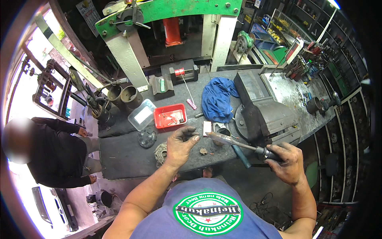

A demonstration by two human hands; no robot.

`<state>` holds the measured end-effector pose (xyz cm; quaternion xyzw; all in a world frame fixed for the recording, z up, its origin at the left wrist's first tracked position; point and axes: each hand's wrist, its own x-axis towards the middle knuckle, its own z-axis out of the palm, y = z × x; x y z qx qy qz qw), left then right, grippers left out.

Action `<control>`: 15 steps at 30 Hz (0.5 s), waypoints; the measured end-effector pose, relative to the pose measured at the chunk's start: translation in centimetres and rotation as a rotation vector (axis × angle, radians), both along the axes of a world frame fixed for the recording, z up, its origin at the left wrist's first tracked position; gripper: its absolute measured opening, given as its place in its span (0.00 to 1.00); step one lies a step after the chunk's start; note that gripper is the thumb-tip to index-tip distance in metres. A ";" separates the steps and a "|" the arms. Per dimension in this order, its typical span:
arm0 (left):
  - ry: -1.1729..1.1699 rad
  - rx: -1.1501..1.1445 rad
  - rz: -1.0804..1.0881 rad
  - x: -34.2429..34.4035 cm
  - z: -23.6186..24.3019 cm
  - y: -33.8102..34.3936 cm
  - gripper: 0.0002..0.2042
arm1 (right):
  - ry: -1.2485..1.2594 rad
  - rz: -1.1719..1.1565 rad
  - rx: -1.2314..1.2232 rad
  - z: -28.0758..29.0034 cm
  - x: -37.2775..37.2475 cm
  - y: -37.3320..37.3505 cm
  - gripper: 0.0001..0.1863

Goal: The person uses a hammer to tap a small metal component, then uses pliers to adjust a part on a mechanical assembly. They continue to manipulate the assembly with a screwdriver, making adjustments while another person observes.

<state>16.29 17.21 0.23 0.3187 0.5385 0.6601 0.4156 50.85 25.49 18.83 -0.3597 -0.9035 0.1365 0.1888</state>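
Note:
My right hand [287,161] is wrapped round the black handle of a soldering iron [227,139], whose broad, copper-coloured tip points left. The tip is above the bench, close to the fingers of my left hand [182,144]. That hand is closed with the thumb near the curled fingers; whatever it may pinch is too small to make out. Beneath and beside it lie a round cast-metal housing [160,154] and a black slotted round cover [147,138]. A small brownish part [204,151] rests on the bench below the iron.
On the dark bench [123,157] stand a red plastic tray [170,116], a clear lid [135,122], a blue cloth [217,99] and a large vise [274,119]. A dark-handled tool [241,156] juts over the front edge. At left stands a person in black [55,153].

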 end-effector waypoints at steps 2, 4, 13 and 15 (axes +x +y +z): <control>0.008 -0.019 -0.003 0.1 0.1 0.1 0.18 | -0.012 -0.004 -0.013 0.2 0.1 0.0 0.27; 0.004 -0.020 -0.004 0.2 0.2 0.1 0.17 | -0.011 -0.001 -0.001 0.3 0.2 0.0 0.27; 0.008 -0.031 0.007 0.2 0.4 0.3 0.16 | -0.032 -0.032 -0.002 0.9 0.0 0.0 0.26; 0.004 -0.020 0.027 0.2 0.0 0.4 0.15 | -0.081 -0.047 0.005 1.2 -0.1 0.0 0.26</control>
